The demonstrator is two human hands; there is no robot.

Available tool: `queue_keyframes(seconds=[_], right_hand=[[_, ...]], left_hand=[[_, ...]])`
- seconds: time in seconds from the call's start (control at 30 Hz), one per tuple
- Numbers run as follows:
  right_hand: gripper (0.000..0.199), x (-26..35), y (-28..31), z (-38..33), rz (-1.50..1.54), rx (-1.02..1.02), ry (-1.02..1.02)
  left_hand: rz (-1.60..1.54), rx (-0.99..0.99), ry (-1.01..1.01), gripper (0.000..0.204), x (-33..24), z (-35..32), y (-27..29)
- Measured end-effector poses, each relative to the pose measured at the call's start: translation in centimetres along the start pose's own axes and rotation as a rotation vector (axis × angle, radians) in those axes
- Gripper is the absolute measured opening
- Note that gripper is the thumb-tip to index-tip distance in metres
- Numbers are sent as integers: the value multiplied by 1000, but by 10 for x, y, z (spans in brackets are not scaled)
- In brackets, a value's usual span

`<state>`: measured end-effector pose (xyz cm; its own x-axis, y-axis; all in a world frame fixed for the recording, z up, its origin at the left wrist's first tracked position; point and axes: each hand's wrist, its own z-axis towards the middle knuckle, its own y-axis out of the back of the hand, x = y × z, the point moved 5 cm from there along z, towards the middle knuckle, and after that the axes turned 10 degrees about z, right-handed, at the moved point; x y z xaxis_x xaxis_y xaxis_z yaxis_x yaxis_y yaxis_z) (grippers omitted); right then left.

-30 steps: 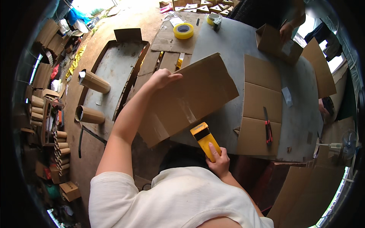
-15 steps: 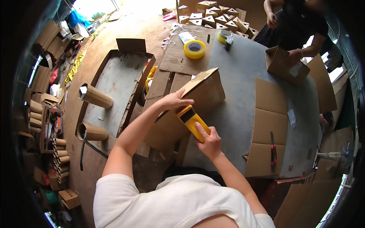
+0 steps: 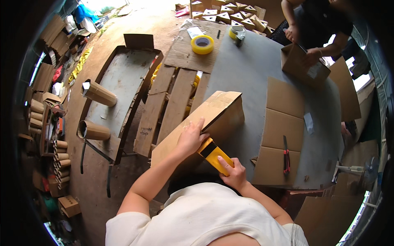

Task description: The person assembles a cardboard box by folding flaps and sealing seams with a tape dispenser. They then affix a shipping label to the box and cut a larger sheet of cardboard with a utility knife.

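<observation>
A brown cardboard box (image 3: 197, 119) stands tilted in front of me at the near edge of the grey table. Across its upper edge lies my left hand (image 3: 192, 138), fingers spread on the broad face and thumb over the edge, steadying the box. My right hand (image 3: 234, 173) is wrapped around a yellow hand tool with a black band (image 3: 215, 158), whose kind I cannot make out. Its front end sits against the box's side, close to my left thumb. The box hides part of the contact.
Flat cardboard (image 3: 281, 135) with a red-handled cutter (image 3: 286, 158) lies on the grey table (image 3: 242, 74). Tape rolls (image 3: 202, 44) sit at the back. Across from me, a co-worker handles another box (image 3: 304, 65). Cardboard tubes (image 3: 100, 93) stand on a low metal cart (image 3: 123, 78).
The box has turned, so its broad face now shows, and come nearer. My left hand has moved down with it, and the tool has shifted slightly down and right.
</observation>
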<state>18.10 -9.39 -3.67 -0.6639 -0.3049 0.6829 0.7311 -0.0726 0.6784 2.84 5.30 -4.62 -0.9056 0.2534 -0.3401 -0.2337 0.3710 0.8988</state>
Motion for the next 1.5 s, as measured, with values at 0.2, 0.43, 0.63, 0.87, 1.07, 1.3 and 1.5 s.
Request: queue_keyframes(seconds=[0.2, 0.43, 0.63, 0.87, 1.07, 1.3, 1.5], right_hand=[[69, 3, -2, 9, 47, -38, 71], [67, 7, 10, -8, 38, -25, 48], [67, 2, -38, 60, -59, 78, 8], [69, -8, -79, 109, -49, 181, -25], [67, -7, -54, 78, 32, 143, -107], [67, 3, -78, 111, -54, 231, -53], [63, 32, -117, 199, -67, 241, 22]], left_hand=[[35, -144, 72, 55, 3, 6, 35], [-40, -57, 166, 63, 136, 83, 84], [225, 48, 320, 59, 191, 134, 68], [178, -27, 227, 81, 127, 64, 69], [-80, 147, 163, 77, 147, 78, 111], [-533, 277, 107, 36, 248, 117, 156], [-401, 69, 169, 46, 299, 137, 150]])
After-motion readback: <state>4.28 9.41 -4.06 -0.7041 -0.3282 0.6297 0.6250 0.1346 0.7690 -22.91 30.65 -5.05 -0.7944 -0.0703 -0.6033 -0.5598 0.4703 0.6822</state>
